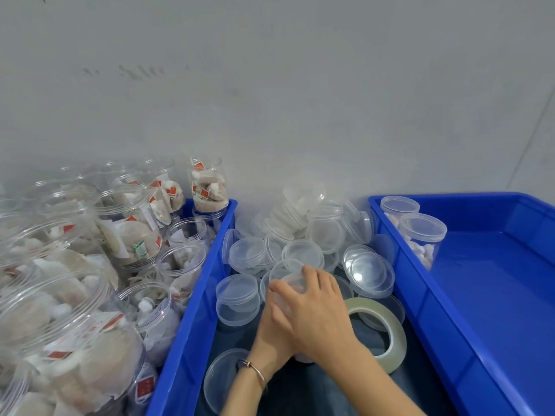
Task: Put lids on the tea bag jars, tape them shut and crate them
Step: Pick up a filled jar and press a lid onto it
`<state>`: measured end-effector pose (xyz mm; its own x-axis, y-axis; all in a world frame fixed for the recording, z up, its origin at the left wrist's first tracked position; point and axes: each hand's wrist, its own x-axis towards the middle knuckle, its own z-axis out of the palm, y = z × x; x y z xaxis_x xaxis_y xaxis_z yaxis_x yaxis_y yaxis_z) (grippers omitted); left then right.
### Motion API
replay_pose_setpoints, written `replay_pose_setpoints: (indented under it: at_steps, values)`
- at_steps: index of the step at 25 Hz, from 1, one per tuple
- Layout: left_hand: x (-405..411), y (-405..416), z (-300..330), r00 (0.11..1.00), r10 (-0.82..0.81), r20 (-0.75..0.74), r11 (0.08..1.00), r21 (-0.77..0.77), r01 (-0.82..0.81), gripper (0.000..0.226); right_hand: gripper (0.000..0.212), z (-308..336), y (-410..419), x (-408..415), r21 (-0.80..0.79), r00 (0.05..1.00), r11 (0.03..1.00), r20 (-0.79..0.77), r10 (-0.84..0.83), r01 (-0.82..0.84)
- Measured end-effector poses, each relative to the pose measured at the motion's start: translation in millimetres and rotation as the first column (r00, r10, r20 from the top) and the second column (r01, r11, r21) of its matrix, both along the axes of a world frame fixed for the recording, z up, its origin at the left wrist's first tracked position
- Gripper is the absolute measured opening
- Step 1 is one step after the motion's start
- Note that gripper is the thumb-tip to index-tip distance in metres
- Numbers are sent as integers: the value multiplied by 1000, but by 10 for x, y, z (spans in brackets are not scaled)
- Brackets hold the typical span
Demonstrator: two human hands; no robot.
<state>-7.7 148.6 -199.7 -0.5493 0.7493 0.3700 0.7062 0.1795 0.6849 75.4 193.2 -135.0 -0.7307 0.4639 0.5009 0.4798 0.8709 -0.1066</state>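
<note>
Jars (90, 295) full of tea bags fill the left blue crate (192, 310), with red tags too blurry to read. Our right hand (315, 313) curls over a clear lid (289, 280) on one jar; our left hand (271, 334) holds its side. Tape (387, 334) lies just beside.

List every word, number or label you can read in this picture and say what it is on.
None can be read.
Red and white paper tags on the tea bags inside the clear plastic jars: print too blurred.
Small green label in one jar: too small.
</note>
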Motion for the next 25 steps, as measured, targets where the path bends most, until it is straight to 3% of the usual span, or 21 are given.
replay_pose_setpoints:
  at_steps: [2,4,5,6,8,9,10,11,12,13,15,16,17,18,19,20,22,23,24,25]
  values:
    - [-37,45,115,999,-7,-49,997,70,10,62,32,39,112,77,-55,990,991,57,129,-126]
    - [-74,38,215,980,-178,-94,984,-30,176,53,30,143,272,195,-181,936,939,147,319,-291]
    - [-82,19,191,967,-231,-108,973,2,233,53,29,137,296,229,-200,923,921,132,363,-334]
    - [-73,0,207,951,-301,-74,954,-10,301,54,28,95,251,218,-171,936,935,114,333,-312]
    - [-18,-56,272,974,-220,-47,975,-7,220,57,25,-33,82,50,-22,994,997,87,72,-70]
    - [15,-49,326,985,-168,42,986,4,168,55,26,-28,-24,-70,5,990,997,119,-74,73]
    - [-41,-86,291,995,-68,-70,997,40,70,47,32,24,-94,-142,-2,970,987,184,-158,161]
    - [-78,-107,282,998,-3,-60,998,63,6,37,40,89,-115,-177,3,949,978,243,-201,207]
    - [-114,-143,251,994,-96,54,995,-16,97,32,49,83,-42,-192,15,956,991,261,-134,135]
    - [-99,-118,196,986,-138,96,987,98,129,41,54,76,78,-144,-37,953,999,301,18,-7]
    - [-22,-68,48,967,-143,212,990,46,136,61,55,127,277,-9,-126,910,957,300,286,-259]
    - [-17,-12,45,987,-159,3,982,-100,159,63,50,121,299,26,-117,910,944,254,329,-308]
    - [-8,26,62,954,-105,-280,984,-170,59,54,43,98,260,46,-88,931,949,185,314,-303]
    - [-1,98,65,884,-60,-463,994,-112,9,45,36,72,194,35,-44,956,960,87,279,-277]
    - [2,121,79,863,6,-504,1000,-6,-11,35,30,41,119,8,-56,965,964,35,262,-259]
    - [22,102,52,883,64,-464,995,95,-22,24,27,17,63,-35,-59,972,971,11,235,-234]
    - [62,46,146,975,79,-205,961,275,-20,11,28,4,36,-77,-30,984,984,-10,176,-177]
    - [23,50,214,997,63,34,932,356,-71,17,33,38,68,-54,-58,978,977,-54,201,-204]
    - [-9,-2,197,987,95,130,927,349,-136,17,40,61,127,-4,-172,957,946,-147,250,-273]
    - [-21,-41,126,978,68,199,949,289,-125,19,43,78,187,76,-357,917,857,-287,277,-371]
